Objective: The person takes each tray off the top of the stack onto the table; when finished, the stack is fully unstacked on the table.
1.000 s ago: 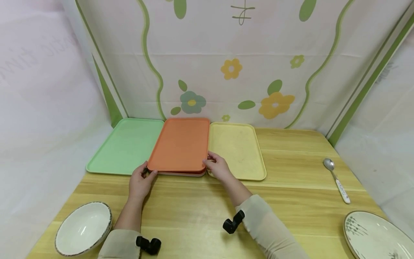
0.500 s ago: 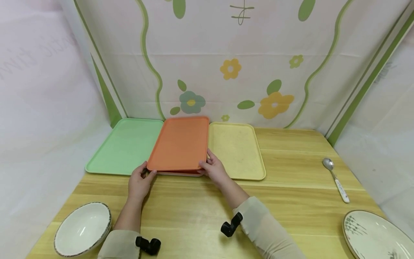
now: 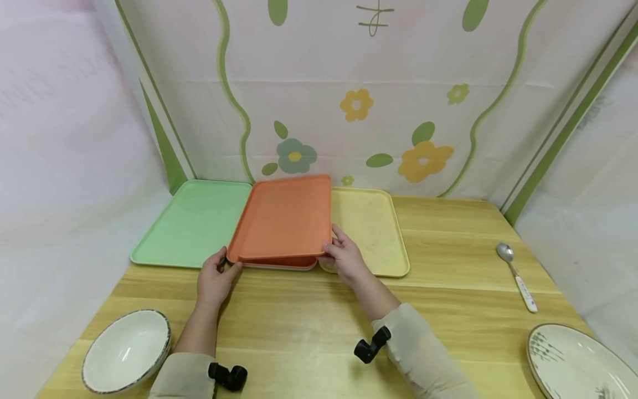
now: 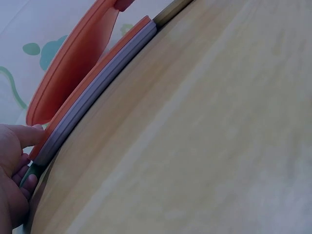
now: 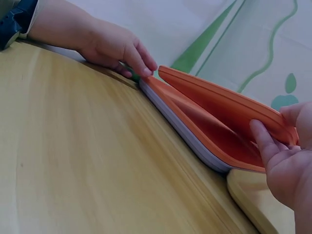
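An orange tray (image 3: pixel 284 216) tilts over a stack, its right side raised and its left side low. My right hand (image 3: pixel 349 265) pinches it near the front right corner, thumb above and fingers below, as the right wrist view shows. Underneath lies a second orange tray (image 5: pixel 243 152), resting on pale lilac-grey trays (image 4: pixel 100 92). At the stack's front left corner, my left hand (image 3: pixel 214 284) grips the lower orange tray, thumb on its rim and the other fingers at the side. A green tray (image 3: pixel 194 224) lies left of the stack, a yellow tray (image 3: pixel 371 233) right of it.
A white bowl (image 3: pixel 127 352) stands at the front left of the wooden table (image 3: pixel 284 332). On the right lie a spoon (image 3: pixel 518 280) and an oval patterned plate (image 3: pixel 583 360). A flowered cloth (image 3: pixel 319 66) hangs behind the trays.
My right hand has raised the upper orange tray's right side and drawn it slightly rightward, over part of the yellow tray. The gap above the lower orange tray has widened. My left hand has stayed put.
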The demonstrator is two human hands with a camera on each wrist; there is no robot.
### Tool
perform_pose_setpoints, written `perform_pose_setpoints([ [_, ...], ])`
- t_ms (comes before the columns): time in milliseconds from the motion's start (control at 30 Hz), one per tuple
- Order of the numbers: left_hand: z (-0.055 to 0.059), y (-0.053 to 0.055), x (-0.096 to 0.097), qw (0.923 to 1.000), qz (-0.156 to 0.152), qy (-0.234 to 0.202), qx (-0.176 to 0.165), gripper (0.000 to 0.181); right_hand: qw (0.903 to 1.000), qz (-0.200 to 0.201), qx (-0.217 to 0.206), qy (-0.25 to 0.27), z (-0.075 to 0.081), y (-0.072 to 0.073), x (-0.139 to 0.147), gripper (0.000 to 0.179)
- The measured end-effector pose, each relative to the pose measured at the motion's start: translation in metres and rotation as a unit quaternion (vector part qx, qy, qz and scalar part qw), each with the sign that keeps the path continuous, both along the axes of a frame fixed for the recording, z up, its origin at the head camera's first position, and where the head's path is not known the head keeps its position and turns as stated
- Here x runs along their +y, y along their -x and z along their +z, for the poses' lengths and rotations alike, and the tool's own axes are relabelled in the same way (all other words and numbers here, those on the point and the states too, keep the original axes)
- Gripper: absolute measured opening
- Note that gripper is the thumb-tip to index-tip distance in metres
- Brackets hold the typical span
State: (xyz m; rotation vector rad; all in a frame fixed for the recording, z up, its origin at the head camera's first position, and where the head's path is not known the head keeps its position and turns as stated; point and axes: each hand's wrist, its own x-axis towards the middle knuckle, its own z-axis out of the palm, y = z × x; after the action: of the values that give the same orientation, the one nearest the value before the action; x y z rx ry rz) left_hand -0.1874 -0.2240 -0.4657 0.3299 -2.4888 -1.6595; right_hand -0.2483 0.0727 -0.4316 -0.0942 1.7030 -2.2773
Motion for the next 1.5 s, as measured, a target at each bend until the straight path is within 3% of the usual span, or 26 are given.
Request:
perform_pose_setpoints([
  [333, -0.001, 0.000, -0.001, 0.9999, -0.001, 0.006, -0.009, 0.066, 0.9995, 0.015, 0.026, -0.002, 0.015, -0.008, 0.045, 0.068],
  [733, 0.002, 0.000, 0.000, 1.0000, -0.003, 0.000, -0.004, 0.066, 0.9954, 0.043, 0.066, 0.053, 0.044, -0.021, 0.112, 0.072],
  [1200, 0.003, 0.001, 0.002, 0.9999, -0.004, -0.010, -0.007, 0.066, 0.9706, 0.083, 0.150, 0.169, 0.068, -0.038, 0.200, 0.057],
  [1500, 0.003, 0.000, 0.003, 0.9998, -0.002, -0.017, -0.013, 0.066, 0.9584, 0.120, 0.151, 0.210, 0.075, -0.042, 0.258, 0.055],
])
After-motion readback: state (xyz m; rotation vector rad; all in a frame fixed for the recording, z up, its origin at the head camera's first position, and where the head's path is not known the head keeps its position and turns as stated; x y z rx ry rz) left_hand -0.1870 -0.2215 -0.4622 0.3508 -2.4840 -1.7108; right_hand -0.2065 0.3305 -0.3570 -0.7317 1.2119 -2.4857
